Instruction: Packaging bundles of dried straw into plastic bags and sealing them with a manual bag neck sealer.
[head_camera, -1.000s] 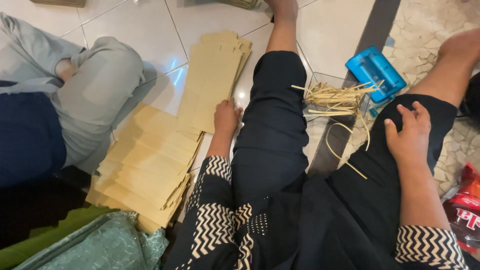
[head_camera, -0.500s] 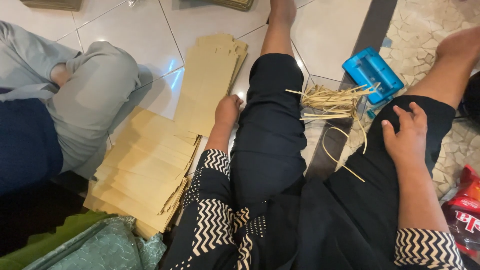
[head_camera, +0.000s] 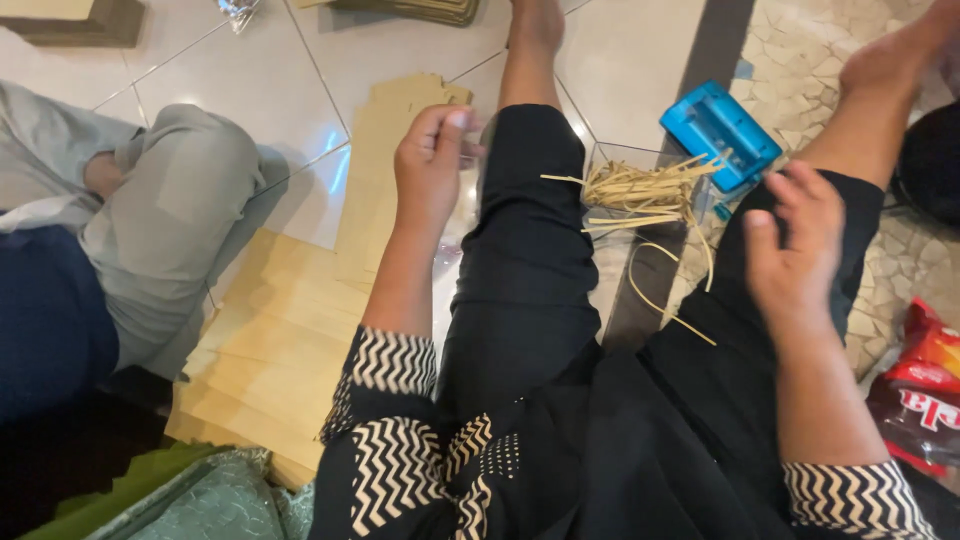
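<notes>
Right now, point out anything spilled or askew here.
The straw-coloured strips overflow the clear container between the legs; a few loose ones trail across the right trouser leg. The tan paper sheets lie fanned unevenly over the tiled floor. Nothing looks damaged.

Red snack packet (head_camera: 920, 395), lower right

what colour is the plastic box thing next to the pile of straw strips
Bright blue. The box lies on the floor beside the straw strips, clearest in the head view.
</notes>
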